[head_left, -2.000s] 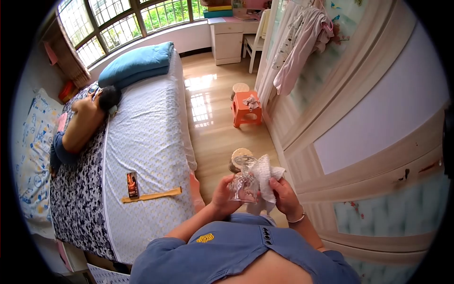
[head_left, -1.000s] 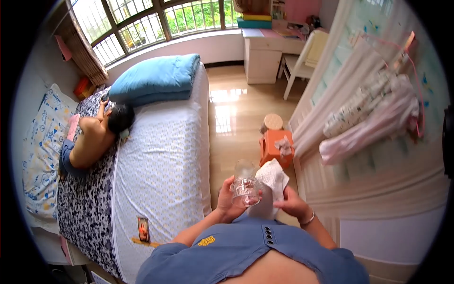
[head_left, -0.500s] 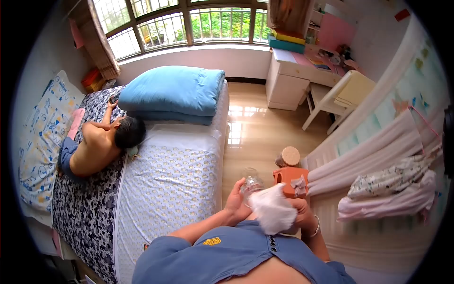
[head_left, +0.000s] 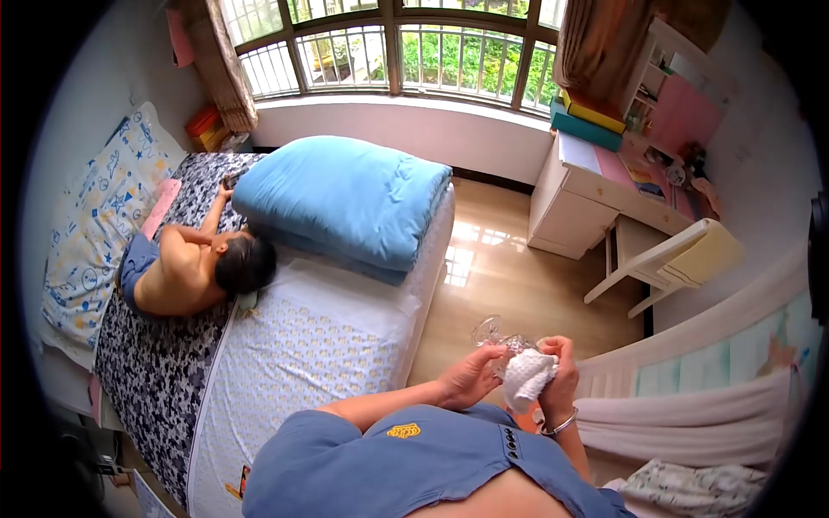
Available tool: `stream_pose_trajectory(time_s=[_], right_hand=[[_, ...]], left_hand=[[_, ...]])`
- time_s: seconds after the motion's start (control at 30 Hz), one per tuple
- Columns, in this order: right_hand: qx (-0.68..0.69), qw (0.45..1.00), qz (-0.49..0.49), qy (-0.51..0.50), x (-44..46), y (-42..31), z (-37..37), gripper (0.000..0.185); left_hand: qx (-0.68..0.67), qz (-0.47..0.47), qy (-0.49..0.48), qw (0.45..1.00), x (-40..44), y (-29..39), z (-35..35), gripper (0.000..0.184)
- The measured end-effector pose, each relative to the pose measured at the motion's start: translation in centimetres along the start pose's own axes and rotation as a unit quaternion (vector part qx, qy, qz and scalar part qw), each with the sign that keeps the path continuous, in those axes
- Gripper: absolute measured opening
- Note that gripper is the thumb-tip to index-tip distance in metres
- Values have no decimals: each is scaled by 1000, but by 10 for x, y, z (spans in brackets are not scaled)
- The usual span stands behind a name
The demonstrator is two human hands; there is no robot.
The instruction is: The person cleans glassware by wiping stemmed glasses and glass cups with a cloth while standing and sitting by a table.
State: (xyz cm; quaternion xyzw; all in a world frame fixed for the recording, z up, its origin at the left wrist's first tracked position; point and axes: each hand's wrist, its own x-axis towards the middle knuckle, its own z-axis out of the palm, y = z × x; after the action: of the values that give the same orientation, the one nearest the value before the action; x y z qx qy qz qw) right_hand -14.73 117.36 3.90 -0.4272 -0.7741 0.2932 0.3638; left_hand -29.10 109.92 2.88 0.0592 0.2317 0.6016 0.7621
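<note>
My left hand point(head_left: 473, 373) is closed around a clear stemmed glass point(head_left: 516, 344), whose round foot points up and to the left. My right hand point(head_left: 561, 373) grips a white cloth point(head_left: 528, 378), pressed against the glass at its right end. The cloth hides that part of the glass and hangs down below the fingers. Both hands are close together in front of my blue shirt, over the floor beside the bed.
Another person lies on the bed point(head_left: 337, 337) at the left, beside a folded blue quilt point(head_left: 345, 198). A white desk point(head_left: 574, 203) and chair point(head_left: 656, 268) stand at the back right. A pale curtain point(head_left: 691, 423) and a floral cloth point(head_left: 691, 488) are on my right.
The view has swung to the right. The cloth has moved from hanging loosely beside the glass to being bunched against its end, with my right hand up beside it.
</note>
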Motion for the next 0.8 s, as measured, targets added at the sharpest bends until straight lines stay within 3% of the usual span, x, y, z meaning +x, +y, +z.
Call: stream_pose_trajectory(time_s=[0.07,0.13,0.17,0.27,0.3,0.33,0.37,0.4,0.47,0.53,0.57,0.6,0.67,0.77,0.8], right_hand=[[32,999,6,8,32,21,3,27],[187,981,29,-38,62,41,12,16],[300,948,89,-55,75,44,17,18],[296,946,16,-133,111,39,33,14],[413,891,110,-150,116,60,54,12],[657,671,313,-138,133,61,65,10],[512,826,185,-147,147,59,65,11],[337,929,45,-146,163,51,65,12],[350,924,82,-130,196,58,80,15],[362,918,123,-104,226,59,96,17],[230,971,14,-57,240,58,103,19],[90,991,-102,-6,261,54,109,20],[65,980,-186,21,295,46,125,24],[66,974,-207,68,345,34,143,25],[93,979,-165,69,357,25,146,24]], left_hand=[[21,15,-4,1000,31,14,9,44],[199,109,-78,971,60,30,14,51],[279,167,-84,942,71,35,15,54],[407,273,-103,865,94,57,14,58],[423,298,-126,846,102,70,9,59],[423,302,-123,845,108,84,9,59],[408,280,-111,862,112,99,8,59],[393,256,-99,878,118,111,6,58],[338,246,-91,904,143,131,-7,54],[141,159,-80,974,165,159,-14,50],[92,146,-62,983,177,173,-15,44],[95,145,-71,982,189,195,-16,44],[37,29,68,997,211,235,-12,42],[77,100,42,991,240,280,-2,38],[104,143,13,984,246,291,1,37]])
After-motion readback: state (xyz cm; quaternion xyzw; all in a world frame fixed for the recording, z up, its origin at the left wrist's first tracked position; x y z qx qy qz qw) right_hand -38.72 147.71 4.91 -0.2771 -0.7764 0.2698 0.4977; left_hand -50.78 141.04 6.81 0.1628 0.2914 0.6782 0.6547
